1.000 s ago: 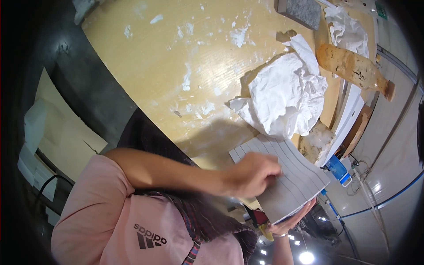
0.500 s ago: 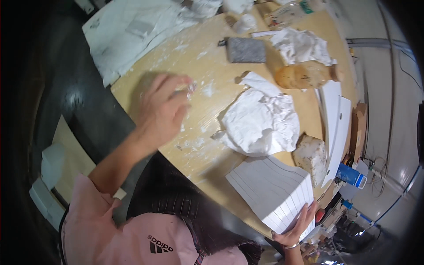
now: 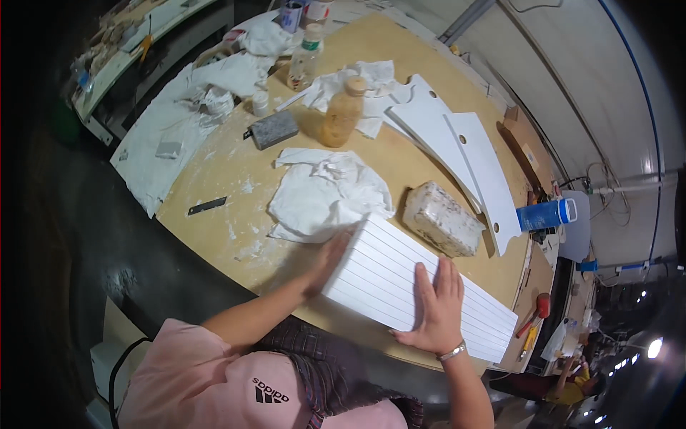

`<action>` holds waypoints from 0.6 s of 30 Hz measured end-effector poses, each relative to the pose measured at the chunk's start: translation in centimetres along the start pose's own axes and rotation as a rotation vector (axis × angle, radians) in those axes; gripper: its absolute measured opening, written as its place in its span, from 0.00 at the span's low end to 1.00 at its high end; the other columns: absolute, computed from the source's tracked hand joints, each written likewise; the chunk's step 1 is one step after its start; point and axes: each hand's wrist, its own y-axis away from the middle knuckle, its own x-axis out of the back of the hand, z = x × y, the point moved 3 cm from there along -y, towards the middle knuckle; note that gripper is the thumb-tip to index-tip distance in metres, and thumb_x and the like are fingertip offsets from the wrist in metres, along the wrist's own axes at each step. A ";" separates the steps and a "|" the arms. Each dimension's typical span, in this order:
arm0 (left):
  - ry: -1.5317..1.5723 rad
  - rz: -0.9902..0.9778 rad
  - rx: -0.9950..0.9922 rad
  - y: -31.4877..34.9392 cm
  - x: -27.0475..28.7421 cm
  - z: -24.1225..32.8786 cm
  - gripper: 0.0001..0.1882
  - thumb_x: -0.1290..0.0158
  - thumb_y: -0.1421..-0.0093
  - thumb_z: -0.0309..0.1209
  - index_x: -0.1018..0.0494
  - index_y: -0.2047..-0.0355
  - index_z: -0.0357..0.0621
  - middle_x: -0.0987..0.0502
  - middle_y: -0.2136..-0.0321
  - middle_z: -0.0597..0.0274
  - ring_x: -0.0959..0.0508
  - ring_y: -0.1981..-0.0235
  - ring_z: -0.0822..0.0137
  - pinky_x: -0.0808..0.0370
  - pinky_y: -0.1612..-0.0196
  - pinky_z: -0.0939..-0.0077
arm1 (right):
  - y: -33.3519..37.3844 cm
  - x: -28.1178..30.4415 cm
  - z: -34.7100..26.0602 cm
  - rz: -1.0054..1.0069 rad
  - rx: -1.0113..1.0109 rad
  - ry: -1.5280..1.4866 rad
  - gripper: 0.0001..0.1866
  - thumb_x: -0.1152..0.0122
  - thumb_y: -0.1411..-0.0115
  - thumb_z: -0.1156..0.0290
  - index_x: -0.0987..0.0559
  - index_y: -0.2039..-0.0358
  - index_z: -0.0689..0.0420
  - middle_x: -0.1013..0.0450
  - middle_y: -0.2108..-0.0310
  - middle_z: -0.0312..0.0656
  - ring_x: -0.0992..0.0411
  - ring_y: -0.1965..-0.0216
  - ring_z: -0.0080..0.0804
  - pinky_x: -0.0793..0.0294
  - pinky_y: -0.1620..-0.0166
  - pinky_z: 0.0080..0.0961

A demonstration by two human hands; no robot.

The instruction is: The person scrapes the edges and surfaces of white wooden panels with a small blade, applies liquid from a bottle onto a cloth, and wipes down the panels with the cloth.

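A stack of long white strips [image 3: 386, 275], with thin parallel lines between them, lies aslant at the table's near edge. My right hand [image 3: 437, 307] rests flat on top of it, thumb and fingers spread. Against the strips' left end lies my left hand [image 3: 330, 259], fingers stretched along the end face and partly hidden by it. Just beyond the left hand is a crumpled white cloth [image 3: 325, 193], touching the stack or very close to it. A dark flat blade with a hole [image 3: 207, 206] lies at the table's left side.
Behind the strips stands a stained white block [image 3: 443, 218]. Farther off are a grey block [image 3: 274, 129], an amber bottle [image 3: 343, 114], a clear bottle [image 3: 304, 61] and curved white panels [image 3: 471, 164]. At right are a blue jug [image 3: 547, 214] and a red-headed mallet [image 3: 543, 306].
My left hand has come from the table's left side to the strips' end. The right hand has moved from their far right end onto their top. The dark blade now shows on the table.
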 end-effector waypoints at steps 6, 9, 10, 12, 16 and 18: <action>0.280 -0.150 -0.011 -1.0 0.8 -2.2 0.26 0.61 0.30 0.43 0.41 0.38 0.40 0.31 0.44 0.57 0.30 0.45 0.67 0.30 0.45 0.70 | 0.8 2.1 0.4 -0.013 -0.044 -0.096 0.54 0.31 0.65 0.43 0.37 0.38 0.57 0.50 0.38 0.68 0.52 0.37 0.68 0.54 0.37 0.57; 0.220 -0.039 -0.048 -0.4 3.1 -3.3 0.24 0.59 0.31 0.42 0.38 0.40 0.42 0.29 0.48 0.59 0.27 0.49 0.67 0.26 0.50 0.71 | 4.3 3.0 4.4 -0.121 -0.010 -0.268 0.53 0.46 0.53 0.28 0.41 0.34 0.49 0.57 0.32 0.59 0.58 0.31 0.57 0.59 0.34 0.57; 0.114 -0.013 -0.127 -0.4 4.1 -3.8 0.24 0.59 0.31 0.42 0.37 0.41 0.42 0.28 0.48 0.59 0.27 0.50 0.67 0.26 0.51 0.71 | 7.8 3.0 8.5 0.054 -0.139 -0.393 0.51 0.47 0.51 0.29 0.40 0.34 0.51 0.55 0.32 0.56 0.57 0.30 0.51 0.56 0.34 0.53; 0.065 0.050 -0.123 -0.6 4.1 -3.8 0.22 0.56 0.32 0.40 0.35 0.43 0.41 0.28 0.49 0.58 0.26 0.50 0.66 0.26 0.51 0.71 | 15.6 5.0 15.9 0.445 -0.471 -0.392 0.45 0.60 0.40 0.33 0.38 0.36 0.58 0.46 0.34 0.52 0.49 0.33 0.48 0.52 0.34 0.42; -0.007 0.138 -0.118 -0.6 4.0 -4.1 0.20 0.53 0.35 0.36 0.32 0.45 0.41 0.27 0.49 0.57 0.26 0.50 0.65 0.26 0.51 0.71 | 27.3 0.7 24.2 0.677 -0.917 -0.820 0.41 0.69 0.35 0.36 0.38 0.37 0.57 0.44 0.34 0.46 0.47 0.34 0.43 0.55 0.33 0.42; -0.025 0.157 -0.120 -0.1 4.4 -3.8 0.20 0.52 0.35 0.36 0.32 0.45 0.41 0.27 0.49 0.57 0.26 0.51 0.64 0.26 0.51 0.71 | 25.2 0.1 21.6 0.608 -0.875 -0.930 0.38 0.70 0.34 0.38 0.39 0.36 0.56 0.44 0.34 0.44 0.48 0.33 0.42 0.56 0.33 0.44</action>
